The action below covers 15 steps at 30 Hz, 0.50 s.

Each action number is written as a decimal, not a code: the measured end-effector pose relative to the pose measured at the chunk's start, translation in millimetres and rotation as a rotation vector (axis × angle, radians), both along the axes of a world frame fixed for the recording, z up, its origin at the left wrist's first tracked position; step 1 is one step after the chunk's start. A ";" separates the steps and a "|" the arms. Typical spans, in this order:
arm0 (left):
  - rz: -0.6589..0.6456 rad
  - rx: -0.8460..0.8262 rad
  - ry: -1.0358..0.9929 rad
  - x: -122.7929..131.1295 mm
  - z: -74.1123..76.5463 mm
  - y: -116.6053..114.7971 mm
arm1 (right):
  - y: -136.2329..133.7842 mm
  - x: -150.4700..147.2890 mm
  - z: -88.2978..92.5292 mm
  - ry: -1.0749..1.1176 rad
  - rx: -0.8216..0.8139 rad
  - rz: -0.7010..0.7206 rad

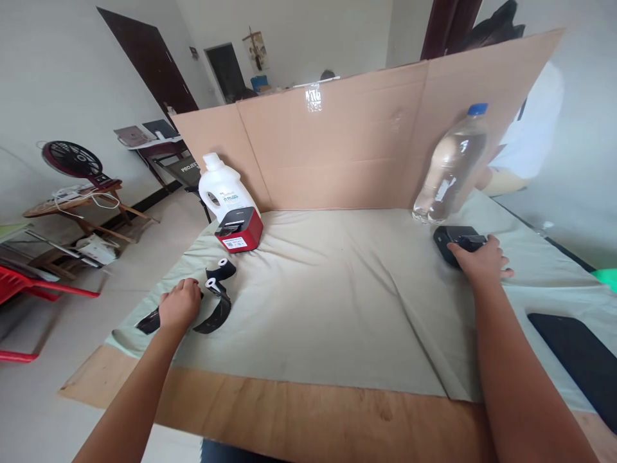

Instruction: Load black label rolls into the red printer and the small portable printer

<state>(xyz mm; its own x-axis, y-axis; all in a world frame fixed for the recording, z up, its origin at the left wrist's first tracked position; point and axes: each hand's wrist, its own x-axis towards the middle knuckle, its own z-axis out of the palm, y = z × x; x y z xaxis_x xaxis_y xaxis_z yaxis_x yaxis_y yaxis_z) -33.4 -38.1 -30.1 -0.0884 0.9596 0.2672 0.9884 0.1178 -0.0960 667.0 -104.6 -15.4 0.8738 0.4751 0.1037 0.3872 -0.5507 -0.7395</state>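
Observation:
At the left of the cloth, my left hand (180, 305) is closed over a black roll (149, 321), whose loose end sticks out past the fingers; the rest is hidden beneath the palm. Two similar black rolls with white cores lie just right of it: a nearer one (215, 314) with its strip uncurled and a farther one (222, 269). Over on the right, my right hand (479, 260) grips a small black printer (448, 241), thumb on its near left side and fingers over its right part. The printer rests on the cloth.
A red and black printer (243, 231) stands before a white detergent bottle (224, 186). A clear bottle with a blue cap (453, 167) stands behind the black printer. Cardboard (337, 154) walls the back. A black phone-like slab (576, 354) lies at right. Another person's arm (504, 182) shows behind.

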 end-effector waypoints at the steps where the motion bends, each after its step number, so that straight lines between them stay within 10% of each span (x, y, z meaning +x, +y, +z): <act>1: 0.013 0.007 -0.002 1.9 0.0 -0.2 | 1.8 -0.5 -2.8 -0.004 -0.007 0.001; 9: 0.027 0.045 -0.041 7.0 -1.2 0.9 | -2.1 -14.9 -3.9 -0.159 0.040 0.056; 15: 0.081 0.191 -0.134 14.2 -7.4 -1.8 | 21.5 -115.4 3.3 -0.232 0.048 0.354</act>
<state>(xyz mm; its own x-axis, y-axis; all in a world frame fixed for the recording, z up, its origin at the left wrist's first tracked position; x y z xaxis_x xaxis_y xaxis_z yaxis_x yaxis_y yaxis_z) -19.3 -39.9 -37.5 -0.2095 0.8812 0.4237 0.9775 0.2004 0.0666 551.5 -83.1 -12.1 0.6082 0.7316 0.3079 0.7057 -0.3207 -0.6318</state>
